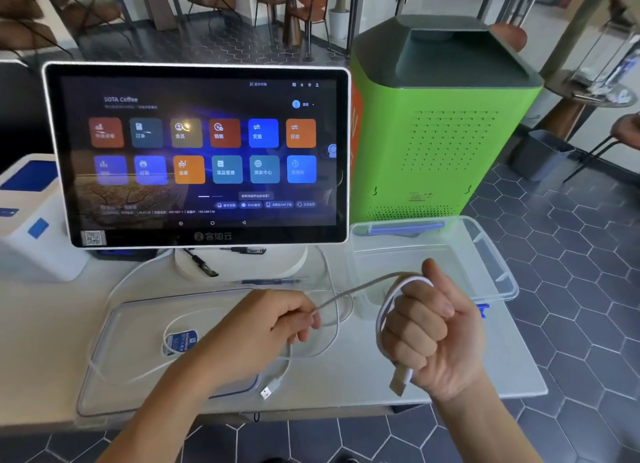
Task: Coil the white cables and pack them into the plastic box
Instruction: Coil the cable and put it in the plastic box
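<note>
My right hand (431,334) is fisted around loops of a white cable (384,310), whose USB plug (400,381) sticks out below the fist. From the fist the cable runs left to my left hand (273,324), which pinches it between thumb and fingers. A second white cable (332,338) lies loose on the table, its USB plug (268,390) near the front edge. The clear plastic box (498,254) stands open behind my right hand. Its clear lid (138,324) lies flat under my left forearm.
A touchscreen terminal (197,154) on a round white stand fills the back of the white table (485,369). A green machine (446,133) stands behind the box. A white printer (34,216) sits at the left. A pen (270,281) lies by the stand.
</note>
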